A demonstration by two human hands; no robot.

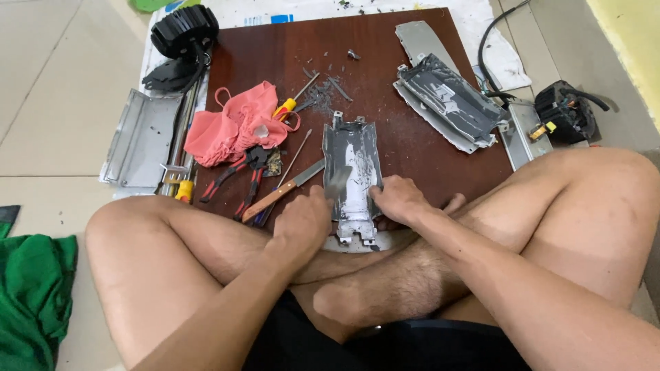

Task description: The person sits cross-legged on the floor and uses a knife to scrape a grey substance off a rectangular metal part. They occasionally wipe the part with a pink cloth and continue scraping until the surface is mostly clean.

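A grey metal casing (352, 165) smeared with white paste lies upright on the dark wooden board (385, 75) just in front of my crossed legs. My left hand (300, 221) is closed on a flat metal scraper blade (337, 182) that rests against the casing's left side. My right hand (401, 200) presses on the casing's right edge and holds it down. The casing's near end sticks out over the board's front edge.
A knife with a wooden handle (278, 193), pliers (242, 173), screwdrivers (292, 104) and a pink cloth (234, 127) lie left of the casing. A second casing (448, 102) sits at the right. Black motors (183, 29) (568, 113), a metal plate (141, 137) and a green cloth (31, 295) lie on the floor.
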